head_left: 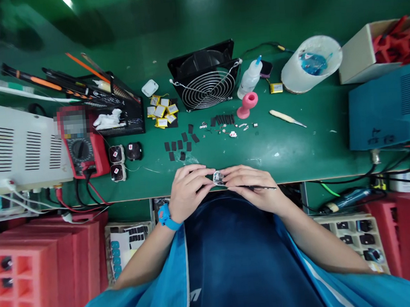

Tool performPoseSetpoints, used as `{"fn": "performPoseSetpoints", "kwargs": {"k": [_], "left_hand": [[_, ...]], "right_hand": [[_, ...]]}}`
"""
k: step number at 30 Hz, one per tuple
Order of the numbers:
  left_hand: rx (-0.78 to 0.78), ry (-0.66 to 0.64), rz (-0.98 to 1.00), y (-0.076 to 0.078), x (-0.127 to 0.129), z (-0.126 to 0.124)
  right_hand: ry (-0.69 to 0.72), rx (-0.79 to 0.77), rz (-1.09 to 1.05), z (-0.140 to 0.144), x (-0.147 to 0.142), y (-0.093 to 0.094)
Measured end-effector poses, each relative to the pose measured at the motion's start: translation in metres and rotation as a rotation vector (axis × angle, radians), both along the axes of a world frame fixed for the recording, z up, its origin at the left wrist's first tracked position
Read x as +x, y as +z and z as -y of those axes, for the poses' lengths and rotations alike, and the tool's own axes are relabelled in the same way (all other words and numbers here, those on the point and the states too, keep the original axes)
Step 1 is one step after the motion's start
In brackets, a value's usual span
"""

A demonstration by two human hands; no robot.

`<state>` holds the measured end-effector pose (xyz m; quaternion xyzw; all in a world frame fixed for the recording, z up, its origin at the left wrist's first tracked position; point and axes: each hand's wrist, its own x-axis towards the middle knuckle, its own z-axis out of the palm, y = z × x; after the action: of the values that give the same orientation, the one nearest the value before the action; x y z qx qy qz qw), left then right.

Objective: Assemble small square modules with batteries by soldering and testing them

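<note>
Near the front edge of the green bench, my left hand (pixel 191 192) pinches a small white device housing (pixel 217 176) with tiny parts visible inside. My right hand (pixel 251 186) is closed round slim dark tweezers (pixel 260 187), whose rear end sticks out to the right. Its fingertips also touch the right side of the housing. The tweezers' tips are hidden by the fingers. Beyond my hands lie several black foam pieces (pixel 180 145) and some loose little electronic parts (pixel 233 134).
A fan (pixel 207 78) stands at the back, beside yellow-edged battery cells (pixel 160 111). A red multimeter (pixel 81 143) is left. Right are a glue bottle (pixel 250 78), pink stand (pixel 247 106), pointed tool (pixel 287 118), white tub (pixel 309 66) and blue machine (pixel 386 112).
</note>
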<state>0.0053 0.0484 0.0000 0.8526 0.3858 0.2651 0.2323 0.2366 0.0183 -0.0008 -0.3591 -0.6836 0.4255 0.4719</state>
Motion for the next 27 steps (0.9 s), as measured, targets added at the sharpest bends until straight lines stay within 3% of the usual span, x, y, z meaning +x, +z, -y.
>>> {"fn": "performPoseSetpoints", "kwargs": {"k": [9,11,15,17,23,25,27], "left_hand": [[-0.015,-0.001,-0.005,-0.001,-0.001,0.000],[-0.019,0.003,-0.009,-0.001,-0.001,0.000],[-0.023,0.015,0.003,0.000,-0.002,0.002],[-0.037,0.023,0.007,0.001,-0.003,0.002],[-0.050,-0.057,-0.054,0.001,0.001,0.000],[-0.013,-0.084,-0.065,-0.001,0.004,-0.002],[0.009,-0.092,-0.031,-0.001,0.008,-0.003]], "right_hand": [[0.002,-0.082,-0.069,0.000,0.003,-0.001],[-0.089,-0.162,-0.149,-0.002,0.008,-0.002],[-0.420,-0.277,-0.168,-0.007,0.031,-0.001],[-0.509,-0.304,0.021,-0.010,0.046,0.003],[-0.432,-0.202,0.973,-0.016,0.069,0.021],[-0.519,-0.160,1.085,-0.015,0.068,0.024],[-0.599,-0.096,1.002,-0.011,0.062,0.026]]}}
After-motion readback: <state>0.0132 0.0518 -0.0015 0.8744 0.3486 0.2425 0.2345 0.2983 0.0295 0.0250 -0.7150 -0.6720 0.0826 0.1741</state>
